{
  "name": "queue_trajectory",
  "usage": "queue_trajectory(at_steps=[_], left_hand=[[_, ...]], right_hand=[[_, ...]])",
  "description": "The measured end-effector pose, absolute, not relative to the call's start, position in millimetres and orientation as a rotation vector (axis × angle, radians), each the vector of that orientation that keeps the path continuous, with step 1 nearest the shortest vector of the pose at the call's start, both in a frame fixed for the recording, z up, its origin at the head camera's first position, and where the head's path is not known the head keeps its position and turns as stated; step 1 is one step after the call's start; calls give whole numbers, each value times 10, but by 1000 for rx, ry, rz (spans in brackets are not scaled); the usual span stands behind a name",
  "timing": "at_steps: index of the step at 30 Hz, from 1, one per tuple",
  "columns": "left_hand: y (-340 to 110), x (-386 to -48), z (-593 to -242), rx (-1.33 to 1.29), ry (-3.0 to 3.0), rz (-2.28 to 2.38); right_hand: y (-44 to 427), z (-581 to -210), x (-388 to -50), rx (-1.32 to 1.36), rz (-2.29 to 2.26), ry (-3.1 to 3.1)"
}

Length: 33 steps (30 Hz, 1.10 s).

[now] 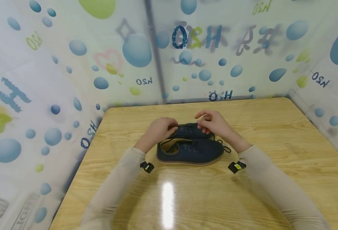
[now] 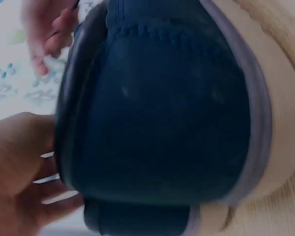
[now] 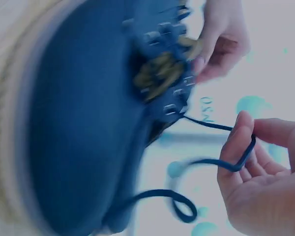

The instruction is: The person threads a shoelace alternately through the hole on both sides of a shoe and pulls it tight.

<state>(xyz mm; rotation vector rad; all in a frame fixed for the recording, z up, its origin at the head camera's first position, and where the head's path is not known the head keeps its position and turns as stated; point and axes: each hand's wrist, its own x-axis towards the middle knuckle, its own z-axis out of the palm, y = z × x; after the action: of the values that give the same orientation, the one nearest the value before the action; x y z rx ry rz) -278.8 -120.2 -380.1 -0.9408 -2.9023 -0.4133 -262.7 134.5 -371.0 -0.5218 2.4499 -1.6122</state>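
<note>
Two dark navy lace-up shoes lie side by side on a wooden table, toes to the right. The near shoe [image 1: 203, 151] shows its tan lining and a pale sole; the far shoe [image 1: 180, 135] is partly covered by the hands. My left hand [image 1: 161, 129] pinches the far shoe's upper edge beside the eyelets, its fingers curled, fingertips partly hidden. My right hand [image 1: 213, 123] is over that shoe's toe end. Between its thumb and fingers it pinches a dark shoelace [image 3: 209, 124], which runs from the eyelets and loops down. The near shoe's heel [image 2: 162, 113] fills the left wrist view.
A loose lace loop [image 1: 227, 149] sticks out past the near shoe's toe. The wooden table [image 1: 272, 134] extends around the shoes, with a bright reflection in front. Printed sheeting with blue drops [image 1: 137, 51] hangs behind the table and along its sides.
</note>
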Motion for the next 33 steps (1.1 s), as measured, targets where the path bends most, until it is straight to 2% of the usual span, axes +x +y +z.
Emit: queue_trajectory(at_steps=[9, 14, 20, 28, 33], left_hand=[[-966, -2675, -3621, -1176, -2749, -1121], [-1065, -2669, -3596, -895, -2645, -1451], [-1186, -2685, -3495, -588, -2284, -1905], [-1252, -2676, -3433, -620, -2179, -1887], [-1224, -2714, -3497, -750, -2548, -1610]], right_hand=[[1268, -3438, -2513, -721, -1700, 2325], [1350, -3468, -2573, -628, -1566, 2464], [1573, -3608, -2731, -337, -1512, 2596], [1718, -3697, -2818, -108, -1439, 2622], [1672, -3769, -2828, -171, -1415, 2689]])
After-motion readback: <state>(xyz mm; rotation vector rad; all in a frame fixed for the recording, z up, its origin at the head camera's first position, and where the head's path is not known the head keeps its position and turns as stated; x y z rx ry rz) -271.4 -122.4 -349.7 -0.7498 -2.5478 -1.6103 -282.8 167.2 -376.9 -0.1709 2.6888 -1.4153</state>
